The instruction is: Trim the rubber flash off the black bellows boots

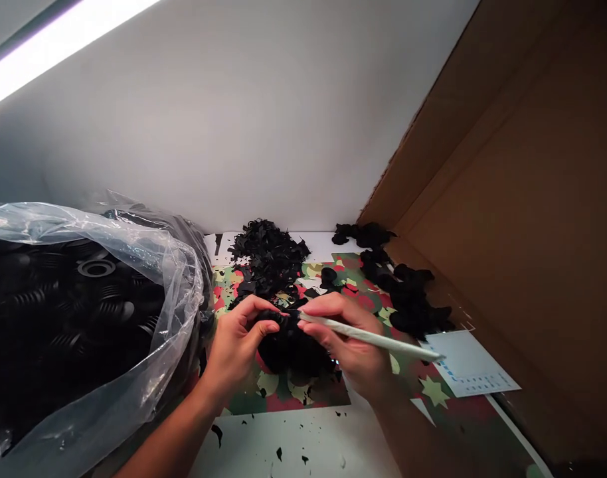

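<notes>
My left hand (241,338) pinches a small black rubber part (272,317) between thumb and forefinger. Held pen-fashion in my right hand (350,338) is a slim tool with a long whitish handle (383,342). Its working end meets the black part, but my fingers hide most of the tip. Below both hands lies a dark heap of black rubber parts (296,355), too dark to tell apart. Just beyond them rises a pile of black rubber scraps (268,255).
On the left, a clear plastic bag (176,272) bulges with ribbed black rubber parts (109,305). More black pieces (413,299) line the right side by a cardboard wall (522,252). A white card (473,362) lies on the patterned sheet (328,396). Behind stands a pale wall (263,119).
</notes>
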Available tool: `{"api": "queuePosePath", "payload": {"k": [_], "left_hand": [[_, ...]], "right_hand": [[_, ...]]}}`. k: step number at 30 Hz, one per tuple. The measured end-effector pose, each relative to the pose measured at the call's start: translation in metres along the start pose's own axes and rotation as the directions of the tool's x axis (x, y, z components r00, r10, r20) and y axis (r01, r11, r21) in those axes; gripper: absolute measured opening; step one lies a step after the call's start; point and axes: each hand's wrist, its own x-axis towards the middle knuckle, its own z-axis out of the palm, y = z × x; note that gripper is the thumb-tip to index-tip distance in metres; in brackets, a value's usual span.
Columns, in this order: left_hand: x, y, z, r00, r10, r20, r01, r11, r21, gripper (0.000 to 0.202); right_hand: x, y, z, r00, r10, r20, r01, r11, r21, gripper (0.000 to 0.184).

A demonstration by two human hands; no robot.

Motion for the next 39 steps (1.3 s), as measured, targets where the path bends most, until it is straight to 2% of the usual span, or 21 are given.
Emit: {"api": "queuePosePath", "payload": {"k": [1, 3, 6, 10, 16, 26, 34, 37, 39], "left_hand": [[0.0, 0.001, 0.001, 1.0, 0.004, -0.003, -0.004, 1.0, 0.008, 0.007], [-0.001, 0.003, 0.002, 1.0, 0.011, -0.009, -0.011, 1.0, 0.017, 0.006], [-0.001, 0.005, 0.004, 1.0, 0.009, -0.012, -0.009, 1.0, 0.016, 0.006], [0.001, 0.005, 0.004, 1.0, 0.018, 0.001, -0.018, 1.0, 0.004, 0.008], [0.001, 0.005, 0.004, 0.998, 0.052, 0.021, -0.054, 0.997, 0.057, 0.011], [0.0, 0.003, 0.002, 0.998, 0.057, -0.005, -0.056, 0.982, 0.179, 0.022], [0.001, 0.008, 0.003, 0.992, 0.123, -0.012, -0.115, 0.956, 0.269, 0.021], [-0.002, 0.01, 0.002, 0.986, 0.137, 0.097, -0.155, 0.964, 0.214, 0.019], [-0.005, 0.011, 0.002, 0.97, 0.133, 0.202, -0.161, 0.978, 0.132, 0.018]], "right_hand": [[-0.001, 0.0, 0.003, 1.0, -0.01, -0.006, 0.01, 1.0, 0.0, 0.017], [-0.004, 0.001, 0.006, 1.0, -0.024, -0.015, 0.025, 0.999, 0.036, 0.012], [-0.006, 0.004, 0.006, 0.999, -0.019, 0.029, 0.017, 0.998, 0.058, 0.009], [-0.008, 0.007, 0.004, 0.994, -0.022, 0.111, 0.026, 0.999, -0.026, 0.008], [-0.007, 0.005, 0.006, 0.991, -0.047, 0.125, 0.056, 0.996, -0.063, 0.008], [-0.002, 0.004, 0.007, 0.96, -0.229, 0.163, 0.265, 0.929, -0.257, 0.016], [-0.016, 0.006, 0.02, 0.928, -0.348, 0.134, 0.371, 0.831, -0.413, 0.021], [-0.009, 0.015, 0.013, 0.922, -0.382, 0.061, 0.36, 0.791, -0.495, 0.02], [0.001, 0.022, 0.002, 0.954, -0.299, -0.013, 0.242, 0.796, -0.556, 0.016]]}}
